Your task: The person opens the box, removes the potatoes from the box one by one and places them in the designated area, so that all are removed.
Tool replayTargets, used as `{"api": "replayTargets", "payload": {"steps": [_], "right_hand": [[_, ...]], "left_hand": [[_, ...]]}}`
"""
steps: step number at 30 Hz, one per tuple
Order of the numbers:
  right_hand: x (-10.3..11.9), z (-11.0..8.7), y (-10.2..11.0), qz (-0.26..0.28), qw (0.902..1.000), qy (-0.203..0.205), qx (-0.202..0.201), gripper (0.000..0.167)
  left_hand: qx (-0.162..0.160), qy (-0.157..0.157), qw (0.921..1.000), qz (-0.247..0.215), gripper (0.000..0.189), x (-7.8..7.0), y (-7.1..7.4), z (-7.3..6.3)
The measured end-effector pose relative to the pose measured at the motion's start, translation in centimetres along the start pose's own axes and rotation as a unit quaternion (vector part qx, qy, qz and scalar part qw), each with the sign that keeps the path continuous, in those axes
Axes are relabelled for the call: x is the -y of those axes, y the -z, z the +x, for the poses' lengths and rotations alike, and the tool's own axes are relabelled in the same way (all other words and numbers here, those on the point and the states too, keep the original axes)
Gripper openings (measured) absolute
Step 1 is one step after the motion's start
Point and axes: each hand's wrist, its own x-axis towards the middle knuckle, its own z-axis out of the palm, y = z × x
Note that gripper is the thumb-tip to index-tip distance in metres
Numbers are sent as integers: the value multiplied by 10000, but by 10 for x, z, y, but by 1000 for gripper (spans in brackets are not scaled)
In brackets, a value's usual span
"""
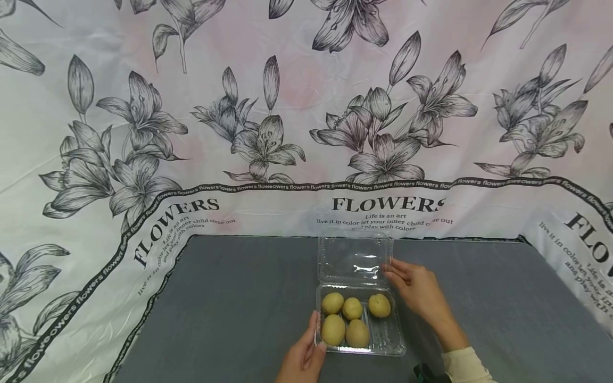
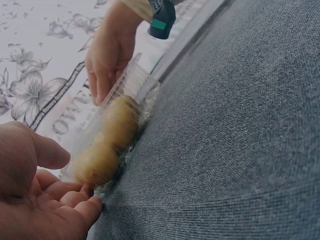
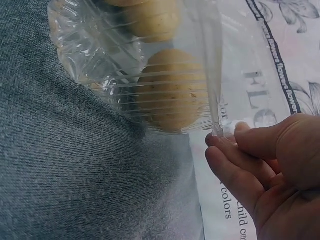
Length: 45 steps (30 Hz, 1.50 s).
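A clear plastic clamshell box (image 1: pixel 390 344) lies on the grey cloth with its lid (image 1: pixel 354 260) raised at the far side. Several yellow-brown potatoes (image 1: pixel 357 333) sit in its base, in two rows, with a bare spot at the front right. My left hand (image 1: pixel 303 354) holds the base by its left side near the front corner, thumb above and fingers lower in the left wrist view. At the lid's right edge, my right hand (image 1: pixel 421 292) pinches the thin plastic between thumb and fingers, as the right wrist view also shows.
Grey cloth (image 1: pixel 230 314) covers the table around the box. Behind it and at both sides hangs a white and pink sheet (image 1: pixel 297 133) printed with lilies and lettering. A dark wrist device (image 2: pixel 161 22) with a green patch sits at the right sleeve.
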Motion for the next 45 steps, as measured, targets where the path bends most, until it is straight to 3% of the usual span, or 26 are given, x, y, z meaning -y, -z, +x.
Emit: {"api": "replayTargets", "payload": {"steps": [7, 22, 36, 45], "right_hand": [[2, 1, 1, -136, 9998, 92, 66, 51], [-3, 2, -2, -68, 9997, 17, 219, 52], [-6, 1, -6, 14, 9988, -196, 459, 51], [-6, -1, -10, 123, 9981, -274, 534, 51]], "left_hand": [[61, -57, 9999, -115, 70, -1, 0, 1], [-35, 152, 9999, 38, 72, -2, -2, 2], [-19, 66, 10000, -64, 72, 1, -2, 2], [-21, -28, 9999, 126, 70, -2, 0, 0]]}}
